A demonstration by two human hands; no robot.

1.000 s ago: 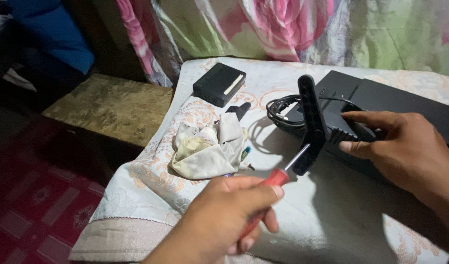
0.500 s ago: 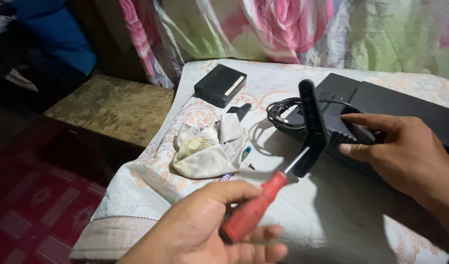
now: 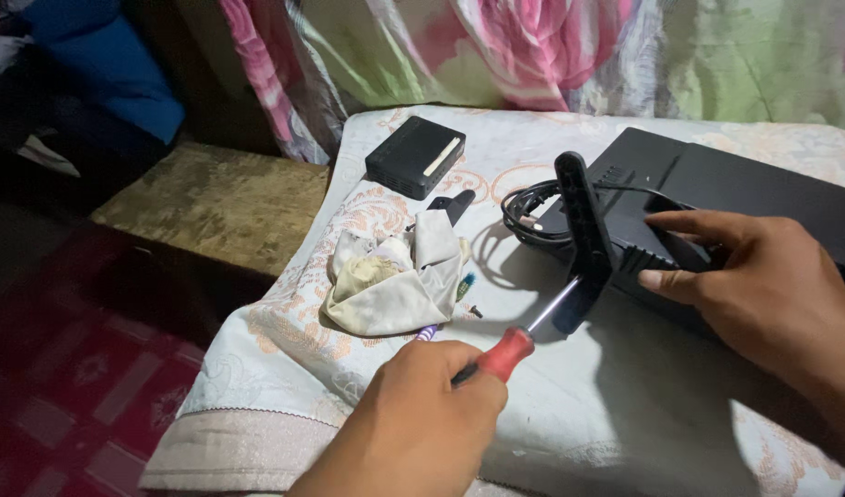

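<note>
You see a small black box (image 3: 415, 156) near the bed's (image 3: 625, 433) far edge, a crumpled pale cloth (image 3: 395, 281) in front of it, and a coiled black cable (image 3: 531, 213) beside that.

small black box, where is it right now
In the head view the small black box lies at the cloth-covered table's far left, beyond the crumpled rag.

Single head-worn view, looking down and forward, close over the cloth-covered table (image 3: 625, 433) — no second view
</note>
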